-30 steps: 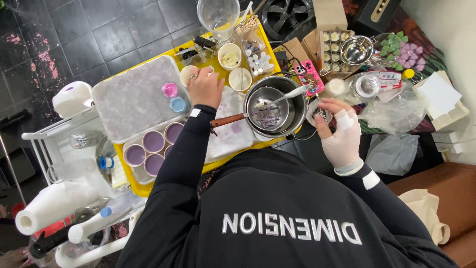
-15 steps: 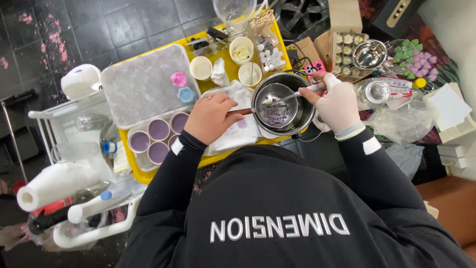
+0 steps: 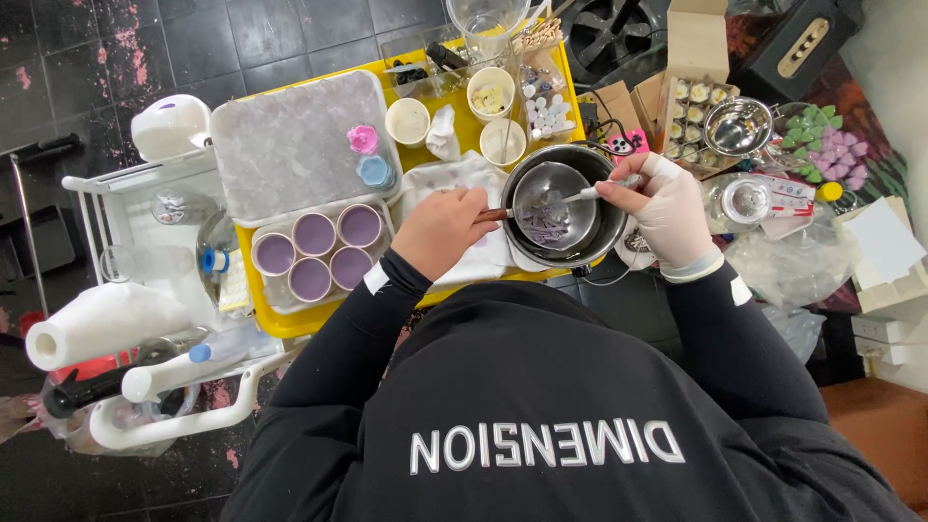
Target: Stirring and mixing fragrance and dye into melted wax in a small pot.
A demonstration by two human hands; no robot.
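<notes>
while the left hand point(image 3: 440, 230) is closed around the brown handle point(image 3: 493, 216) of the metal pot point(image 3: 565, 205), the right hand point(image 3: 667, 208), in a white glove, pinches a slim white-handled stirrer point(image 3: 590, 193) whose tip dips into the pot. pot sits at the near right corner of the yellow tray point(image 3: 266, 314), partly on a white cloth point(image 3: 454, 184). inside it a smaller steel bowl holds pale purple shavings point(image 3: 549, 227); whether they are solid or melting cannot be told.

near left corner of the tray: four round cups with purple fill point(image 3: 319, 256), set in a two-by-two block, touching or nearly so. behind them a frosted plastic lid point(image 3: 290, 145) with a pink flower-shaped piece point(image 3: 363, 139) and a blue round piece point(image 3: 375, 171) at its right edge. far side of the tray: three cream paper cups point(image 3: 491, 94), small white items in a clear box point(image 3: 541, 111).

right of the tray, off it: a cardboard box of small cups point(image 3: 696, 106), a shiny steel bowl point(image 3: 738, 126), green and purple flower shapes point(image 3: 841, 145). left of the tray: a white wire cart point(image 3: 106, 188) and a roll of white paper point(image 3: 97, 324).
</notes>
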